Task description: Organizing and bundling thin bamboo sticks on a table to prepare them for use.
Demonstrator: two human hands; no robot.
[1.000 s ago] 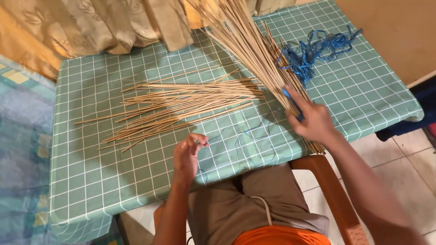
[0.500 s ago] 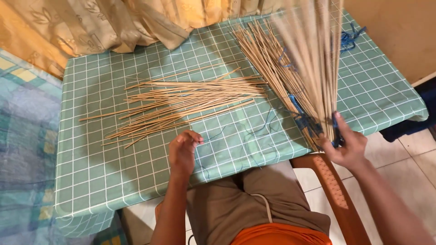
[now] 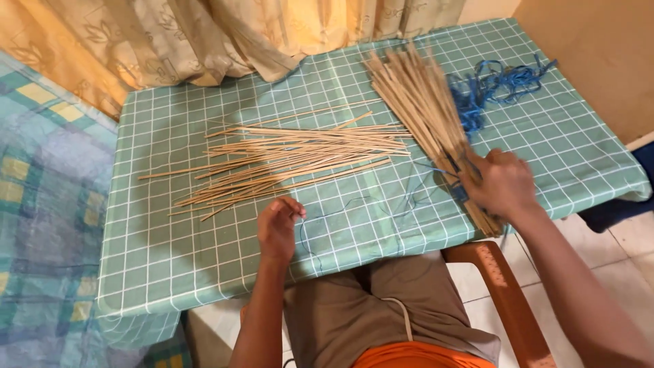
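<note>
Gripping the tied stick bundle point(image 3: 426, 116) in my right hand point(image 3: 501, 184), it points away, while my left hand point(image 3: 278, 228), loosely curled and holding nothing I can see, sits nearer the loose sticks point(image 3: 300, 153) on the surface point(image 3: 170, 259).

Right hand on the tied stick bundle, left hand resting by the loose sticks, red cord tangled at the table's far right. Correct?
Not quite: the tangled cord is blue, not red, as the head view shows. The rest holds: the right hand grips the tied stick bundle, and the left hand rests on the table by the loose sticks.
</note>
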